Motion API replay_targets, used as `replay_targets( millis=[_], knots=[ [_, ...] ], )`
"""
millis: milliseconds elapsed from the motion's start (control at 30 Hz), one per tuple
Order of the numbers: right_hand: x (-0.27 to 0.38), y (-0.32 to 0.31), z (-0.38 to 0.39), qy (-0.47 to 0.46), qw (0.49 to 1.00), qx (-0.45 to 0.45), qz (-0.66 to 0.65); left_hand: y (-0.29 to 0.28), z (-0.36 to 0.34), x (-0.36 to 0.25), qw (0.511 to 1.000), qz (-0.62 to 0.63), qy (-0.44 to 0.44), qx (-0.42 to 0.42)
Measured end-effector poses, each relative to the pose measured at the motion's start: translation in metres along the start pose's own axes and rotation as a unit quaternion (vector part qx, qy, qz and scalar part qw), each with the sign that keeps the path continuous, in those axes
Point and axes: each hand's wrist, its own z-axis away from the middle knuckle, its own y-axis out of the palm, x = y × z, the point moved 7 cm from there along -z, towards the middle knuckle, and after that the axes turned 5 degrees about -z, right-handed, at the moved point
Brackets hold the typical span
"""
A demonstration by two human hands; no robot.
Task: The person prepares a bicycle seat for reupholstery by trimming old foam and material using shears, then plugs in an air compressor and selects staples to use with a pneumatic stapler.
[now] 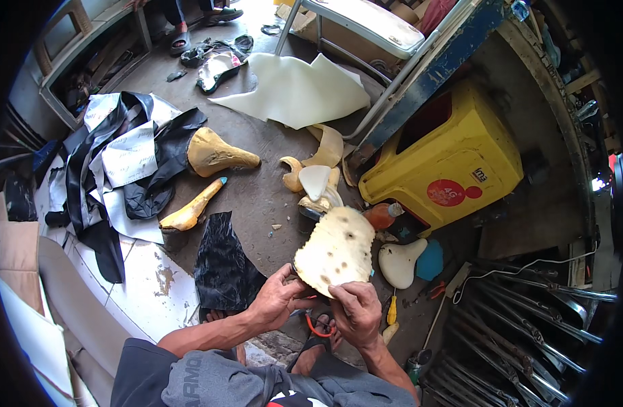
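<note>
Pale-yellow dark-spotted foam pad (335, 247) is up in front of you, over the floor (257, 203); your L hand (277, 296) & R hand (357, 313) grips pinch its near edge. Prob. mid-job: upper face bare, wrinkled shiny black sheet (225, 264) lying apart; amt. remaining unclear.

The left forearm (213, 334) slants far and right, the right forearm (391, 366) far and left, with left hand (279, 298) and right hand (357, 313) just apart, fingers bent in a grip.
</note>
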Motion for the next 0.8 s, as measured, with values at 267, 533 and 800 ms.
replay_targets(
  millis=[267,533,800],
  knots=[
    [0.008,-0.015,-0.008,-0.007,0.998,-0.061,0.03,0.006,-0.001,0.011,0.999,0.015,0.039,0.026],
    [-0.001,-0.059,-0.009,0.043,0.971,-0.212,0.1,0.01,0.001,0.015,1.0,-0.017,-0.009,0.001],
    [0.017,-0.005,-0.006,-0.05,0.997,-0.013,0.064,0.016,0.001,0.009,0.996,0.035,0.065,0.044]
  ],
)
